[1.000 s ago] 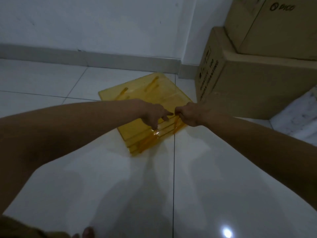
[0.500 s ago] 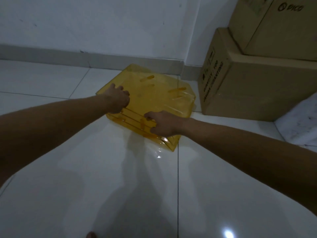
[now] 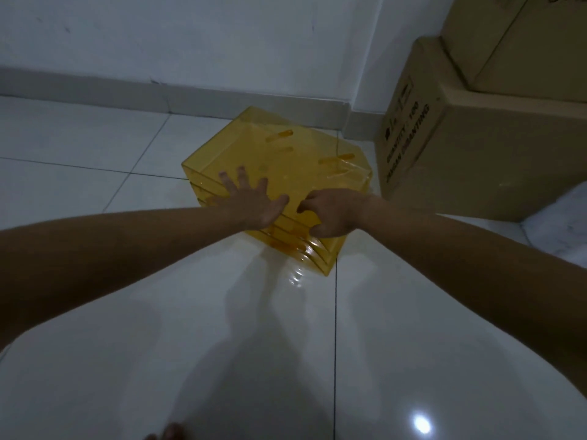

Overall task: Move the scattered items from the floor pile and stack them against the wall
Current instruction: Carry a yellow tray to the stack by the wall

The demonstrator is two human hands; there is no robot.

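The white tiled floor point(image 3: 95, 173) fills most of the view, glossy enough to throw back a bright spot of light and soft shadows of the arms. A pale wall point(image 3: 222, 36) with a grey skirting strip point(image 3: 127, 90) runs across the top. In the right corner stand two brown cardboard boxes point(image 3: 476, 160), the smaller set on the larger, with dark print down the side that faces left.

The stack of amber trays point(image 3: 286, 157) lies flat on the floor, just beside the skirting and close to the lower box, turned at an angle so that one corner points toward the camera. The trays are of clear yellow-orange plastic, roughly square with cut-off corners, and nested one in another; their stepped edges show as several parallel lips along the near side and at the near corner. The top face is smooth, with a few short raised slots near the far side. How many trays there are cannot be told exactly.

The left hand point(image 3: 251, 201) lies flat on the top tray near its near-left edge, fingers straight and spread, pressing down. The right hand point(image 3: 330, 214) is at the near edge just beside it, fingers curled round the lips of the stack with the thumb underneath.

A bare toe point(image 3: 173, 432) shows at the bottom edge.
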